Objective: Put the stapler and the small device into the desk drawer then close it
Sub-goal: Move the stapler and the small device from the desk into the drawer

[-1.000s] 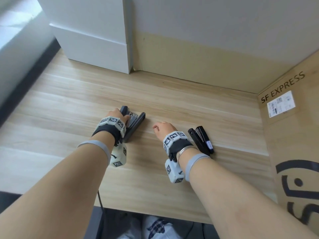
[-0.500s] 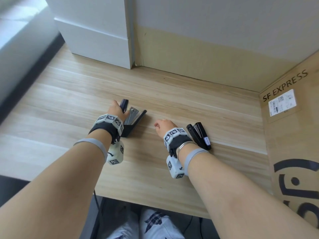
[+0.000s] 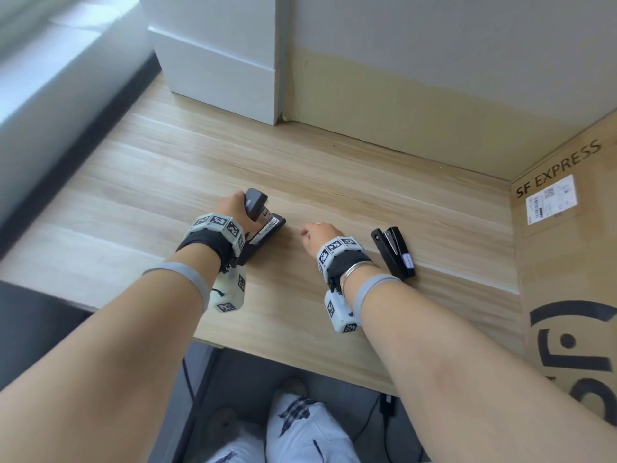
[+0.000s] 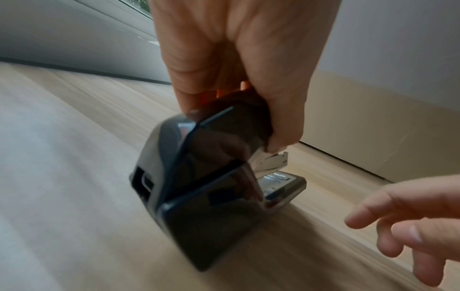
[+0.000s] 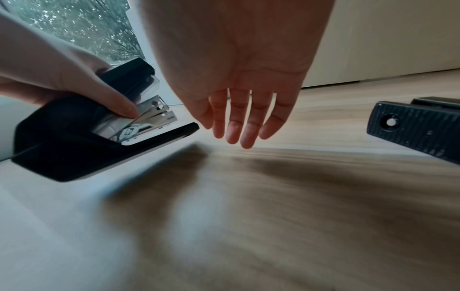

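A large black stapler [image 3: 263, 225] [image 4: 206, 189] [image 5: 82, 141] stands on the wooden desk top [image 3: 334, 182], its top arm raised and the metal magazine showing. My left hand [image 3: 230, 208] [image 4: 236, 78] [image 5: 62, 78] grips that raised arm from above. A smaller black stapler-like device [image 3: 394, 252] [image 5: 418, 126] lies flat on the desk to the right. My right hand [image 3: 317, 233] [image 5: 239, 110] [image 4: 410, 222] hovers between the two, fingers straight and loose, holding nothing. No drawer shows in any view.
A large cardboard box marked SF EXPRESS [image 3: 567, 262] stands along the right side. A white cabinet [image 3: 220, 55] sits at the back left against the wall. The desk's front edge [image 3: 300, 362] is near my body, with my legs and cables below.
My left hand has tilted the large stapler's top arm further up and shifted slightly forward. My right hand and the small device stay about where they were.
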Demonstrator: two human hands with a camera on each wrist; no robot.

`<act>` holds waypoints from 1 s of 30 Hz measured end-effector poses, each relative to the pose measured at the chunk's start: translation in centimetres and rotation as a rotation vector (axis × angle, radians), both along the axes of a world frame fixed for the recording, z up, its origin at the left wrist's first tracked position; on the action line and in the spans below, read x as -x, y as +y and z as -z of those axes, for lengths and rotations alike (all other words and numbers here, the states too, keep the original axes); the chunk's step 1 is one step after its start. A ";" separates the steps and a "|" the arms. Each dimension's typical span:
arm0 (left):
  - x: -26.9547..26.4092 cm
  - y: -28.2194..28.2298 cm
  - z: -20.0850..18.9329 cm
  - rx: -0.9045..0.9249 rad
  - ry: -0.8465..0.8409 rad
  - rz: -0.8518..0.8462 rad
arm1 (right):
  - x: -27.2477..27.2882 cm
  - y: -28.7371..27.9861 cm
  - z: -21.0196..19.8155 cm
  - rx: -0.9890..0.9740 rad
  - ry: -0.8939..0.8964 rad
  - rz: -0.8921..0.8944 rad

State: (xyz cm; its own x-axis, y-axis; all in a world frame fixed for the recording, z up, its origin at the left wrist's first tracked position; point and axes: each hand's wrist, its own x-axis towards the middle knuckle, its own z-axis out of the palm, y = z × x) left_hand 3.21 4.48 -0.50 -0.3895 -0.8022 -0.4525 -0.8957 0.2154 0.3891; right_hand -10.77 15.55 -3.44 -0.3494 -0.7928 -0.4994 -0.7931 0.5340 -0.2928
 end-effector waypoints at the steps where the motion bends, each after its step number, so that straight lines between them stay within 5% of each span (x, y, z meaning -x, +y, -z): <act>1: -1.0 -0.1 -0.3 -0.001 0.002 -0.001 | -0.6 -0.1 -0.1 0.000 0.010 -0.003; 16: -21.9 1.4 -1.9 0.052 0.094 -0.168 | -15.2 -2.4 -0.3 0.016 0.143 -0.094; 30: -37.8 5.3 6.3 -0.096 -0.022 -0.390 | -24.9 -3.8 3.9 0.189 0.285 -0.079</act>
